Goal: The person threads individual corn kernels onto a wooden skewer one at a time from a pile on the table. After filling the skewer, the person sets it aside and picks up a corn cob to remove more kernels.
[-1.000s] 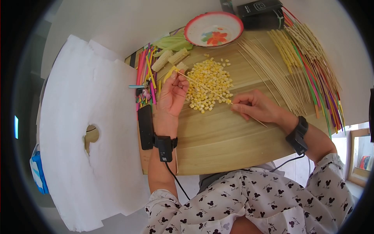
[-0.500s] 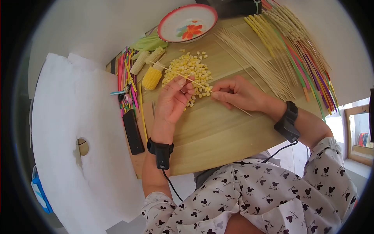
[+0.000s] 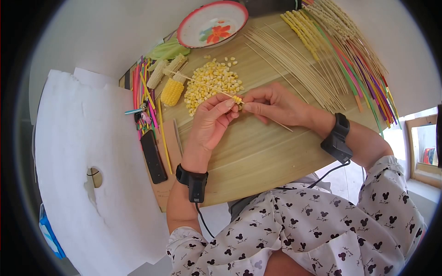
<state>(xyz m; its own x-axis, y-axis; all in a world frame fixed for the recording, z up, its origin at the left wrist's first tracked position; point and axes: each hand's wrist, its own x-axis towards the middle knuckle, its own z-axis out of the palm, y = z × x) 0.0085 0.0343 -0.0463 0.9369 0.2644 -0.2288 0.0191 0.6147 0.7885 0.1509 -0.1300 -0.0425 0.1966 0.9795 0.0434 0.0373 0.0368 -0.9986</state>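
Note:
A thin wooden skewer (image 3: pixel 199 83) slants across both hands, its far end over the corn cobs and its near end below my right hand. A few corn kernels (image 3: pixel 237 99) are threaded on it between my hands. My left hand (image 3: pixel 214 120) is closed, thumb and fingertips pinching at these kernels and the skewer. With thumb and forefinger, my right hand (image 3: pixel 276 106) grips the skewer just right of the kernels. Beyond my left hand lies a pile of loose yellow kernels (image 3: pixel 212 79). A partly stripped corn cob (image 3: pixel 172 92) rests left of the pile.
Bare skewers (image 3: pixel 294 64) lie fanned at the right, beside kernel-loaded skewers (image 3: pixel 301 32) and coloured sticks (image 3: pixel 363 83). At the back stands a red-rimmed enamel bowl (image 3: pixel 193 37). A black phone (image 3: pixel 153 156), more coloured sticks (image 3: pixel 136 92) and stripped cobs (image 3: pixel 157 73) are at the left.
My left hand has moved right along the skewer, up to the kernels beside my right hand. The right hand keeps its grip. The view has shifted slightly.

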